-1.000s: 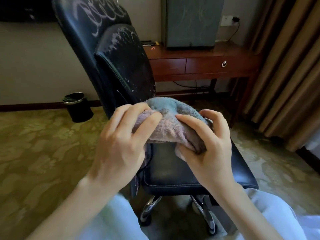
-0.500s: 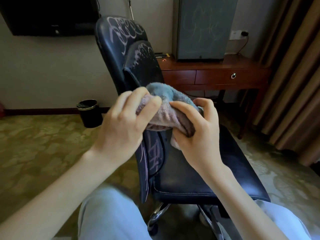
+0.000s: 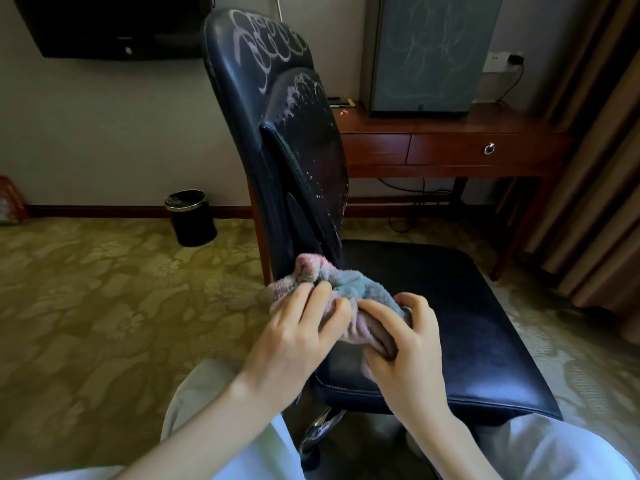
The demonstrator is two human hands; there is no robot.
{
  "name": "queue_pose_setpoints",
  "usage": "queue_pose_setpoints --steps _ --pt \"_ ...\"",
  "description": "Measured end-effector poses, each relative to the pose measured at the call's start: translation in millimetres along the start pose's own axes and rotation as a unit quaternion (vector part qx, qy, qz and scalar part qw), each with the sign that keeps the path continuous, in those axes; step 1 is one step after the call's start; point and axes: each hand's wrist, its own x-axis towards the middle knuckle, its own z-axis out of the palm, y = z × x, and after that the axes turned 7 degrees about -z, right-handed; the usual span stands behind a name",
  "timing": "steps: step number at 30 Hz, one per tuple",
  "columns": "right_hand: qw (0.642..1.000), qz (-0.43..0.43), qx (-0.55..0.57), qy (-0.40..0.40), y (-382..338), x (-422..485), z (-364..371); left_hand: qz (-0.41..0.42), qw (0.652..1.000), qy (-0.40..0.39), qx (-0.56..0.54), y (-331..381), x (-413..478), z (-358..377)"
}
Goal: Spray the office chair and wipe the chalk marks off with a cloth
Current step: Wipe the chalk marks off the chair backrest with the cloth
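Both hands, left and right, grip the bunched cloth over the chair seat; chalk-loaded folds risk smearing backrest marks rather than lifting them.

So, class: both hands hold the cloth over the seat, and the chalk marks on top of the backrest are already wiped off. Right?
Not quite. The head view shows chalk marks on the backrest. Both hands, left and right, do hold the cloth over the seat.

Chair base mostly behind seat.
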Motion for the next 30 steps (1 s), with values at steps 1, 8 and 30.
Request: queue_pose_setpoints --steps 1,8,30 --pt "1.0 0.005 -0.003 -0.012 2.5 -5.8 2.9 0.002 1.0 -0.002 -0.004 0.8 -6.1 5.7" --pt "0.996 0.05 -0.007 -0.075 16.9 -39.7 22.1 0.019 0.999 -0.026 -0.019 9.2 -38.9 36.8" --pt "0.981 -0.057 0.131 0.134 -76.4 117.0 -40.6 -0.033 0.99 0.136 -0.033 -54.9 115.3 -100.9"
